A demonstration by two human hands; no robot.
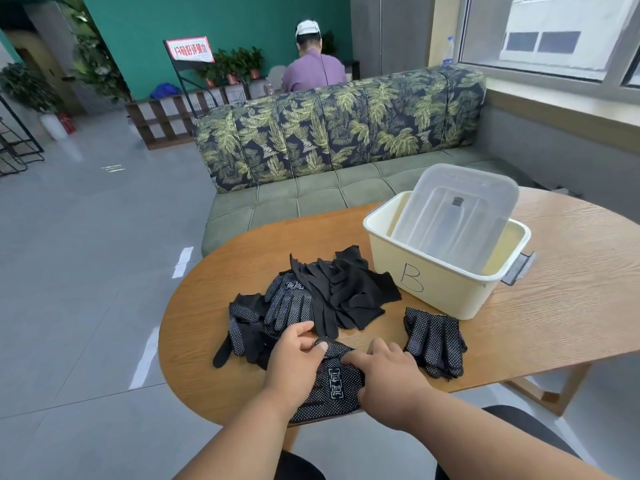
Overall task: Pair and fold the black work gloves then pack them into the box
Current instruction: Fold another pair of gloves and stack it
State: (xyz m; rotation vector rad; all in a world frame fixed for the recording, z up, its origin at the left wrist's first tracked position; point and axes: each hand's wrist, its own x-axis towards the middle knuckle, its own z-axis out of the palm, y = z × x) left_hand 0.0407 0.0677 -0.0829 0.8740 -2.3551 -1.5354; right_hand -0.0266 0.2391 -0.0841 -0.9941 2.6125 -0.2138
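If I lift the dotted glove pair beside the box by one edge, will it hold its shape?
Probably not. The glove pair looks like thin knit cloth lying limp, so it should droop and may separate. The grip dots likely keep it from slipping.

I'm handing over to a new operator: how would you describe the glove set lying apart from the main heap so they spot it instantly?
Start at the cream box marked B on the wooden table. Just in front of its near corner lies a separate glove stack, fingers pointing toward the person. Unlike the loose heap left of the box, it lies alone and neatly stacked, with neither hand touching it.
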